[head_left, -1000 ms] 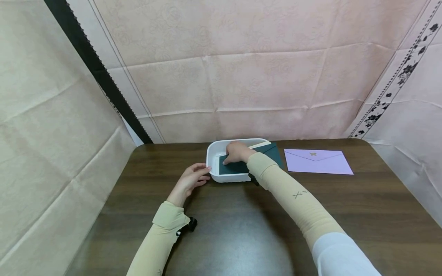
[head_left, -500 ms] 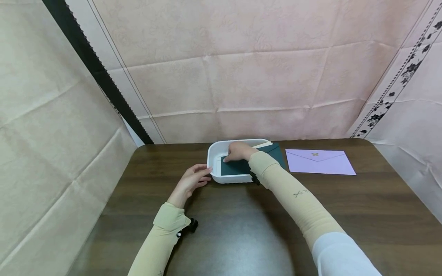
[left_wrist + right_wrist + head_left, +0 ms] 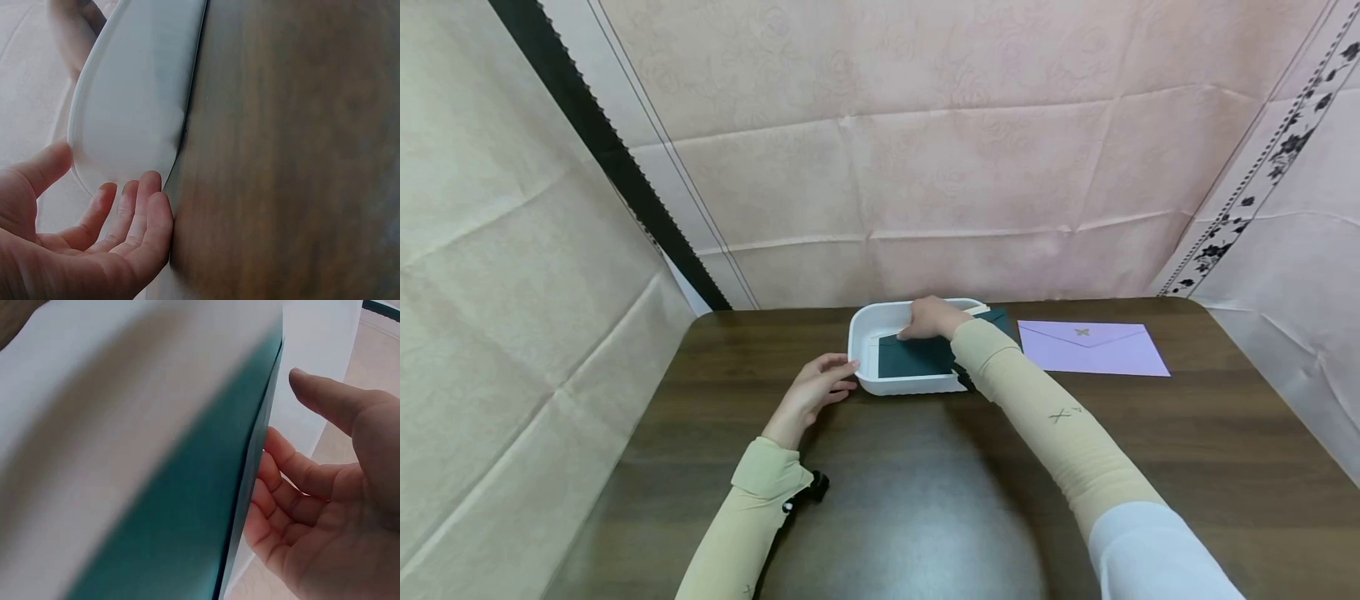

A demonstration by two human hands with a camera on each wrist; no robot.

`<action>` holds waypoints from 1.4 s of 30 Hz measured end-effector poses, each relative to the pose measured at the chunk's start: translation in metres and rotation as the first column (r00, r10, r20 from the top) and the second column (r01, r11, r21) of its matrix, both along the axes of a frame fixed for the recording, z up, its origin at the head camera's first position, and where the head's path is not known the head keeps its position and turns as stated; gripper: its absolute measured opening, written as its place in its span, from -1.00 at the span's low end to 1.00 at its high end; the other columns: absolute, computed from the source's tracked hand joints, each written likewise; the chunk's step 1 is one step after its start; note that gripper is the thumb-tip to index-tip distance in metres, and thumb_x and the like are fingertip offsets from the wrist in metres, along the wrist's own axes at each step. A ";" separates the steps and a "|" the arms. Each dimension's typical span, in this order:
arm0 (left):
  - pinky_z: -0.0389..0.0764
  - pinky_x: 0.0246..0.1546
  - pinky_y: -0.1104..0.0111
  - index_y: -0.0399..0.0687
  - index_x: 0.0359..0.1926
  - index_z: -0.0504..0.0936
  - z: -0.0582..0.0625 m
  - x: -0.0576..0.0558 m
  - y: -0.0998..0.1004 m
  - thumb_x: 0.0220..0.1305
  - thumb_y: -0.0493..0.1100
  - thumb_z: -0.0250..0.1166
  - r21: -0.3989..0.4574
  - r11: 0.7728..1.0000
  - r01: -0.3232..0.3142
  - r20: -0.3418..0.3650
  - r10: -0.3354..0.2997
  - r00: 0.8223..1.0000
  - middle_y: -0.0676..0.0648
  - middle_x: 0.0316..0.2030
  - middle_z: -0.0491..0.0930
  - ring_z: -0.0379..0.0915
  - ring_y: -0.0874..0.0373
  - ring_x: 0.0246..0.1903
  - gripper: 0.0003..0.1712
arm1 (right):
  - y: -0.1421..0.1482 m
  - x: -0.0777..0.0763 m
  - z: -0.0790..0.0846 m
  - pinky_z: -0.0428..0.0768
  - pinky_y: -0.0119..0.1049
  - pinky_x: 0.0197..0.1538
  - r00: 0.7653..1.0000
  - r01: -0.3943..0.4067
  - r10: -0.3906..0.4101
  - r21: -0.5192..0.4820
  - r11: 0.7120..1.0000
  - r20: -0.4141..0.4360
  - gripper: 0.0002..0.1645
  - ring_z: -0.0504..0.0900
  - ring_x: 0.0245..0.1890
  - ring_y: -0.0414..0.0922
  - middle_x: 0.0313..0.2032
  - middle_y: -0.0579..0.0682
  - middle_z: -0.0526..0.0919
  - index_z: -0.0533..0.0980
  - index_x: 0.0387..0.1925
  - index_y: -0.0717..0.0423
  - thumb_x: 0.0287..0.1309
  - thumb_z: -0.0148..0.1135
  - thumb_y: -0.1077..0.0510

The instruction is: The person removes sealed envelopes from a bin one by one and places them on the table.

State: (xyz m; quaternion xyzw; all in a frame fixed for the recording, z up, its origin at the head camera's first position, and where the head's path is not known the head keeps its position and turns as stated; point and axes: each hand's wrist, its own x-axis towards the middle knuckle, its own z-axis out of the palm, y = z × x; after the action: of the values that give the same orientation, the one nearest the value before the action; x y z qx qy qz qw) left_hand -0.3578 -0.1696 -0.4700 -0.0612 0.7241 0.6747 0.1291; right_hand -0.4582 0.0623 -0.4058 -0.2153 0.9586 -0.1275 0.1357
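In the head view a white plastic tray [image 3: 861, 333] stands near the table's far edge. A dark green envelope [image 3: 917, 358] lies in it, its right end reaching past the tray's right side. The left hand [image 3: 816, 387] rests at the tray's left end, thumb tip at the rim and bent fingertips against the outer wall. Over the tray is the right hand [image 3: 934, 318]. In the right wrist view its fingertips [image 3: 265, 462] lie along the edge of the green envelope [image 3: 206, 462], while the thumb [image 3: 325, 400] stands apart from it.
A lilac envelope [image 3: 1090, 354] with a small gold butterfly lies flap up to the right of the tray. Part of a cream edge [image 3: 981, 309] shows behind the right wrist. The brown wooden table [image 3: 880, 500] ends at a hanging pale cloth [image 3: 925, 192].
The right hand has moved back and to the right over the green envelope, so more of the envelope shows. The left hand stays at the tray's left end.
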 end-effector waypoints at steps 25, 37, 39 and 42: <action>0.53 0.18 0.05 -0.19 0.29 0.44 0.001 0.003 0.000 0.37 -0.02 0.36 -0.009 1.000 -0.008 0.004 0.008 1.000 -0.21 0.09 0.55 0.59 -0.10 0.01 -0.41 | 0.021 0.008 0.016 0.54 -0.14 -0.06 0.997 0.063 -0.065 0.046 0.997 0.036 -0.62 0.57 -0.26 0.00 -0.36 0.08 0.62 0.61 -0.38 0.18 0.34 0.22 -0.05; 0.54 0.16 0.06 -0.22 0.29 0.43 0.001 0.001 0.003 0.37 -0.05 0.35 -0.004 1.000 -0.005 0.004 0.005 1.000 -0.22 0.08 0.55 0.60 -0.09 -0.01 -0.41 | 0.006 0.005 0.011 0.52 -0.13 0.02 0.995 0.073 -0.077 0.063 0.995 0.060 -0.53 0.55 -0.16 0.01 -0.24 0.08 0.61 0.57 -0.06 0.22 0.35 0.20 -0.13; 0.55 0.16 0.06 -0.22 0.30 0.43 0.001 0.001 0.003 0.37 -0.04 0.35 -0.004 1.000 -0.003 0.004 0.003 1.000 -0.22 0.08 0.55 0.60 -0.09 -0.01 -0.40 | 0.004 0.004 0.010 0.52 -0.14 0.01 0.994 0.075 -0.080 0.060 0.995 0.074 -0.52 0.55 -0.17 0.00 -0.24 0.08 0.60 0.56 -0.05 0.22 0.36 0.19 -0.14; 0.53 0.18 0.05 -0.23 0.30 0.42 0.000 0.001 0.002 0.37 -0.03 0.35 -0.002 1.000 -0.002 0.004 0.002 1.000 -0.23 0.10 0.54 0.59 -0.12 0.01 -0.39 | -0.001 0.004 0.011 0.51 -0.12 0.01 0.994 0.063 -0.068 0.056 0.996 0.080 -0.48 0.53 -0.17 0.01 -0.22 0.08 0.58 0.56 -0.01 0.24 0.36 0.18 -0.15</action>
State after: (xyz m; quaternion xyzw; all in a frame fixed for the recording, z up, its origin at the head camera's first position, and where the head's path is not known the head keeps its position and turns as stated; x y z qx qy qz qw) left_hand -0.3569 -0.1675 -0.4695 -0.0634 0.7246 0.6738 0.1298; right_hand -0.4544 0.0610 -0.3952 -0.1747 0.9618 -0.1151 0.1764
